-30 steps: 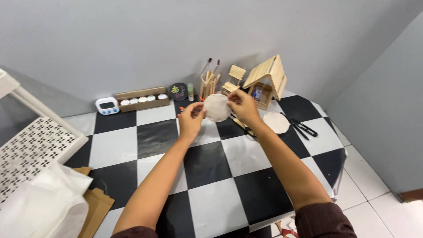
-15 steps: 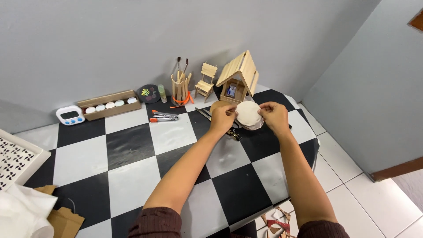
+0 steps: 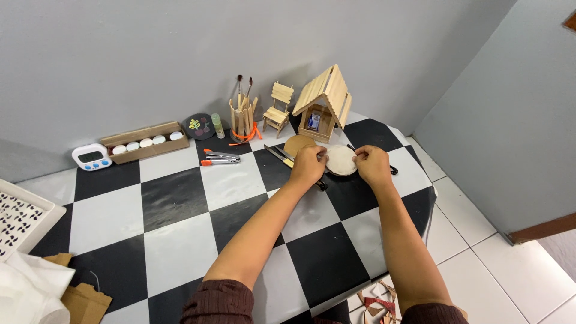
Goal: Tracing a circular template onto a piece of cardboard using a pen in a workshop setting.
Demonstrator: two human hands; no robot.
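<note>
Fingers of left hand (image 3: 309, 165) and right hand (image 3: 371, 164) pinched narrowly on opposite edges of one pale round disc (image 3: 341, 160), held low over checkered table (image 3: 180, 234) near its far right corner. Lay just behind left hand: one brown cardboard round (image 3: 298, 143). Stood directly beyond disc: one stick-built house (image 3: 324, 102) with a small blue picture in its doorway, beside one miniature stick chair (image 3: 278, 108). Partly hidden under both hands: dark-handled tools, count unclear. Ranged along grey wall: one stick cup of brushes (image 3: 242, 117), one dark round lid with leaf motif (image 3: 197, 126), one long cardboard box (image 3: 144, 141) holding four white-capped pots, one white digital timer (image 3: 92, 156). Rested mid-table: one metal stapler with orange trim (image 3: 219, 158). Seen at lower left: crumpled brown paper bag (image 3: 84, 300).
</note>
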